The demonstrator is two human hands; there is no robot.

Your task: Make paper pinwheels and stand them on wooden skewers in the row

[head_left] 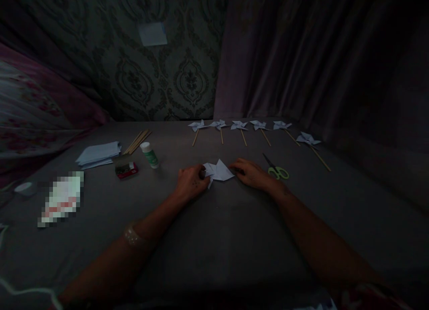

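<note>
In a dim room, a patterned wall [187, 41] and a long curtain [268, 55] stood behind a wide table [214, 247] covered in grey cloth. Along its far side, from the middle to the right, lay a row of six white paper pinwheels [239, 125] on sticks. A stack of white paper [98, 154] lay at the left. Near the table's centre, the person's two bare hands met at one piece of folded white paper [221, 172], which had no stick. The left hand [191, 181] pinched its left side between thumb and fingers; the right hand [250, 172] was curled at its right tip, though whether it gripped could not be told. Loose sticks [136, 142] lay back left, and green-handled scissors [275, 167] just beyond the right wrist. A white-capped bottle [150, 157] stood near a small red box [128, 170]. The step in hand seemed to be shaping or settling the folds; the next move appeared to call for a light, steady left pinch and careful right fingertips, lest the thin points crease.
</note>
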